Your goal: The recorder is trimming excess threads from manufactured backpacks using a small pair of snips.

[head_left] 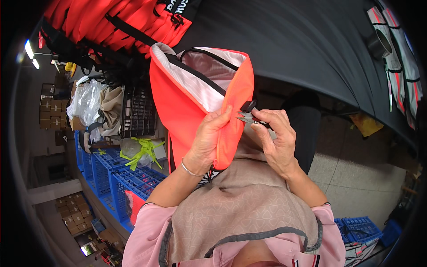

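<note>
A bright orange-red fabric bag (175,107) lies over my lap with its zipped mouth gaping and its white lining (209,75) showing. My left hand (208,135) pinches the bag's edge beside the zipper, thumb on top. In my right hand (279,140) is a small pair of thread snips (246,119), its pointed blades partly apart close to the bag's edge and my left thumb. A black buckle or strap end (247,106) sits on the bag just above the blades. Whether a thread lies between the blades is too small to tell.
Several more orange-red bags (106,24) are heaped at the upper left. A black cloth covers the table (284,40) ahead, with grey strips (398,66) and a dark cylinder (380,43) at its right. Blue crates (111,178) and a black crate (138,111) stand left.
</note>
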Tool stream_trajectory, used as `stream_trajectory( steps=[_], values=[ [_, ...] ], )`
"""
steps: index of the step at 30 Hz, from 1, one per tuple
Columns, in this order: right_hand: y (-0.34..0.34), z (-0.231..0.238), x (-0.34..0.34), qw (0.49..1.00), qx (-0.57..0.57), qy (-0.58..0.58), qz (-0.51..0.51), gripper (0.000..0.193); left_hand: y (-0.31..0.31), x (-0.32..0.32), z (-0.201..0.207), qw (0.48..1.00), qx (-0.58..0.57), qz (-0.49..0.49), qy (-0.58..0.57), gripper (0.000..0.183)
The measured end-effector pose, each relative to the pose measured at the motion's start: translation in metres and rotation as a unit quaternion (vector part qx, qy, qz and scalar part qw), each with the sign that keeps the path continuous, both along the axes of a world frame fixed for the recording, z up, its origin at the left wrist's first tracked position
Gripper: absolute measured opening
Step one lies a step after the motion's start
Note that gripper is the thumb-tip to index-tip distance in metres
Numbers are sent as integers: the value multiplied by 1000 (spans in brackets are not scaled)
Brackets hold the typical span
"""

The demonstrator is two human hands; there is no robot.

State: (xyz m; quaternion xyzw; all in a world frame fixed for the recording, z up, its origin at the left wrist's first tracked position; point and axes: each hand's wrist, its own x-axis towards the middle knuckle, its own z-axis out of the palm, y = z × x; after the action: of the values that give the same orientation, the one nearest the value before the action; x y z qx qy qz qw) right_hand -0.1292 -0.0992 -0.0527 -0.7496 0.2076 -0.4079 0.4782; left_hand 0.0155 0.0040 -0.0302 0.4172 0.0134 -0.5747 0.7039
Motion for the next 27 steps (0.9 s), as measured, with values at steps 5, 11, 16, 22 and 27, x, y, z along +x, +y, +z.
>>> stream_trajectory(
  steps=[5, 11, 16, 22, 27],
  values=[
    [-2, 1, -1, 998, -49, 35, -4, 24, 0, 0, -1, 1000, -7, -7, 7, 23],
    [-5, 1, -4, 999, -30, 40, 0, 23, 0, 1, -1, 1000, -13, -8, 10, 24],
    [-6, 1, -3, 998, -48, 35, -10, 21, 0, -1, -2, 1000, 8, 2, 3, 23],
    [-10, 0, -4, 996, -71, 59, -10, 21, 1, 1, -2, 1000, -11, -4, 14, 22],
    [-12, -1, -8, 998, 42, 28, 37, 22, 1, 1, -2, 1000, -13, 6, 6, 22]
  ],
)
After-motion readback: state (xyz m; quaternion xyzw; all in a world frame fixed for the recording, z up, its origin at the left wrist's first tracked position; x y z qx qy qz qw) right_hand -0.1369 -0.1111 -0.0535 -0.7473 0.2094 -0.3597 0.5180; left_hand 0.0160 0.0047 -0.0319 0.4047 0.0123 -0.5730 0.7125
